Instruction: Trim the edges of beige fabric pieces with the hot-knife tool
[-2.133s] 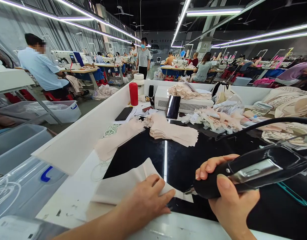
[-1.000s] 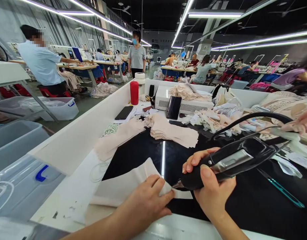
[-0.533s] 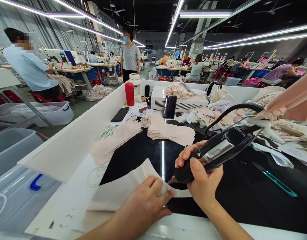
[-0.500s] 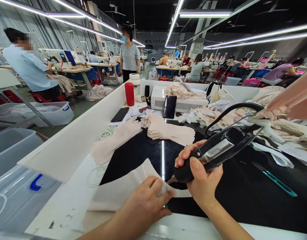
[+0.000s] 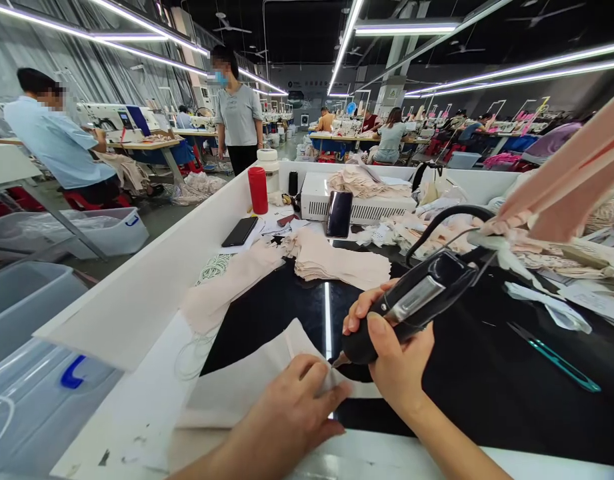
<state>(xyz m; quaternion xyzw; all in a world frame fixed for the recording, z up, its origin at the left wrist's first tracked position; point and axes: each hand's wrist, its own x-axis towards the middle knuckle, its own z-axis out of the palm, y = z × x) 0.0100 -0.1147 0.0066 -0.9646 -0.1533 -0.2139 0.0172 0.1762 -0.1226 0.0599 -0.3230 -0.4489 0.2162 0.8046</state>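
A pale beige fabric piece [image 5: 241, 383] lies at the near edge of the black work table [image 5: 487, 393]. My left hand [image 5: 291, 410] presses flat on its right part, fingers spread. My right hand [image 5: 394, 357] is wrapped round a black corded hand tool [image 5: 411, 303]. The tool's metal tip touches the fabric just beyond my left fingertips. Its black cable arcs up and away to the right.
A stack of beige cut pieces [image 5: 337, 263], a phone [image 5: 239, 231], a red bottle [image 5: 258, 190] and a white box unit [image 5: 359, 200] lie farther back. Teal-handled scissors [image 5: 557, 358] rest at right. Another person's pink-sleeved arm [image 5: 561, 180] reaches in from the right. Plastic bins [image 5: 47, 373] stand left.
My right hand has brought the tool leftward and down until its tip meets the fabric by my left fingers. The pink-sleeved arm has come in from the right. The standing person has walked closer.
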